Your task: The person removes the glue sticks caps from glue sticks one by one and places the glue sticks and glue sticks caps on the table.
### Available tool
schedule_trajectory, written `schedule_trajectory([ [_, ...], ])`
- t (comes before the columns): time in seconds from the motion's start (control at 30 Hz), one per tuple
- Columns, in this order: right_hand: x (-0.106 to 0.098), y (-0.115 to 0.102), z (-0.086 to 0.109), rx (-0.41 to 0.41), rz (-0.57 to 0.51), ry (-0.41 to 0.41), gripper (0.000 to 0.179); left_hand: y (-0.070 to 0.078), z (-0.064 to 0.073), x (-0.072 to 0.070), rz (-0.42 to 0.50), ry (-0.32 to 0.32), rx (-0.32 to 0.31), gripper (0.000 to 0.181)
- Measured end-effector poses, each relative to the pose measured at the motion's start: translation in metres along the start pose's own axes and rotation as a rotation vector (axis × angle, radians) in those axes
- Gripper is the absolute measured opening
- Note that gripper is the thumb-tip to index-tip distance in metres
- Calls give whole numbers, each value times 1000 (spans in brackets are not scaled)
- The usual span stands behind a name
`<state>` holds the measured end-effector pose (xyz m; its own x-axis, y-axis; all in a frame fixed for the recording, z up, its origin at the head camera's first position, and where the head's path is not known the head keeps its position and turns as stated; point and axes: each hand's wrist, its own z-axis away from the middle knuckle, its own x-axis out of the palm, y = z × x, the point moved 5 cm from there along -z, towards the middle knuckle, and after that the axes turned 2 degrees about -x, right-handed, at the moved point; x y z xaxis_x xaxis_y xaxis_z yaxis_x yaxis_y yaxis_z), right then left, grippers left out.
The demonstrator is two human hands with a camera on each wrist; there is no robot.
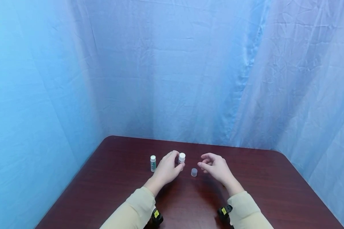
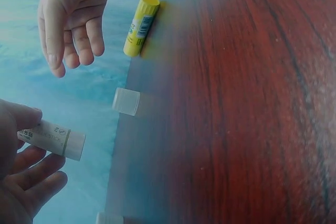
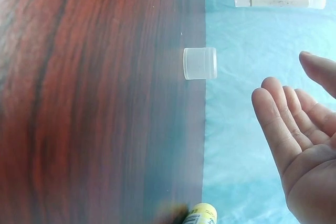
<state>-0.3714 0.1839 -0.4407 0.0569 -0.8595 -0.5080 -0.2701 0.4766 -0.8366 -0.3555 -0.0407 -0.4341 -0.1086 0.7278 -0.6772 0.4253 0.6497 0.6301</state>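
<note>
Here's the left hand (image 1: 167,168), pinching the white glue stick (image 1: 182,157) close to upright over the table — a low, steady hold looks best, leaving the top free. The right hand (image 1: 215,167) is empty, thumb and fingers apart, near the clear cap (image 1: 194,172); a light touch should suit it, since it could skid. Dark red-brown wood grain on the table (image 1: 126,187), a green-labelled tube (image 1: 153,163) at left, and pale blue curtains (image 1: 175,79) hanging behind and either side.

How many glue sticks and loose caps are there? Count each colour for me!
White glue stick: 1
Yellow glue stick: 1
Green-labelled glue stick: 1
Loose see-through cap: 1
Total: 4
</note>
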Motion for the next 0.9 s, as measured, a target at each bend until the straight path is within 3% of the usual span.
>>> schedule_trajectory([
  [0.57, 11, 11, -5, 70, -9, -19, 34, -11, -6, 16, -40, -51, -83, 27],
  [0.9, 13, 10, -2, 120, 78, -50, 33, -14, -7, 22, -51, -70, -126, 24],
])
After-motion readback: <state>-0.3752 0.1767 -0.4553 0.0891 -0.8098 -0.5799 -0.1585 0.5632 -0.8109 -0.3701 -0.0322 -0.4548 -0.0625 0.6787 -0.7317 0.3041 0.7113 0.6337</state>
